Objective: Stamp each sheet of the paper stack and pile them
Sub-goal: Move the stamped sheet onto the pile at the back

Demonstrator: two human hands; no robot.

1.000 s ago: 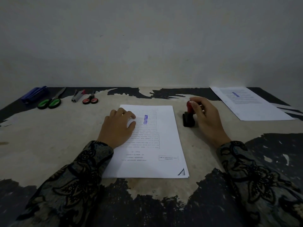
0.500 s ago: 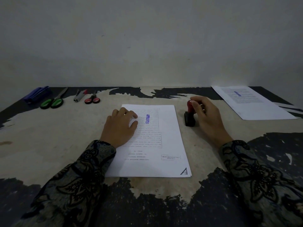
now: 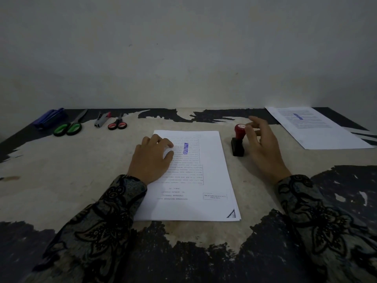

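Two piles | stack [image 3: 195, 180] in the middle, top sheet stamped; done pile [image 3: 318, 129] far right | left hand [image 3: 152, 160] flat on stack | right hand [image 3: 263, 144] loose, fingertips touching stamp [image 3: 238, 140] | paper looks light, bendy, slippery: lift one corner

Both arms wear long sleeves of dark cloth printed with a batik-like pattern of large flowers, leaves and curling lines in dull tan and grey. The left sleeve [image 3: 98, 219] and right sleeve [image 3: 320, 217] each end at the wrist. The left hand [image 3: 152, 160] and right hand [image 3: 263, 148] are bare.
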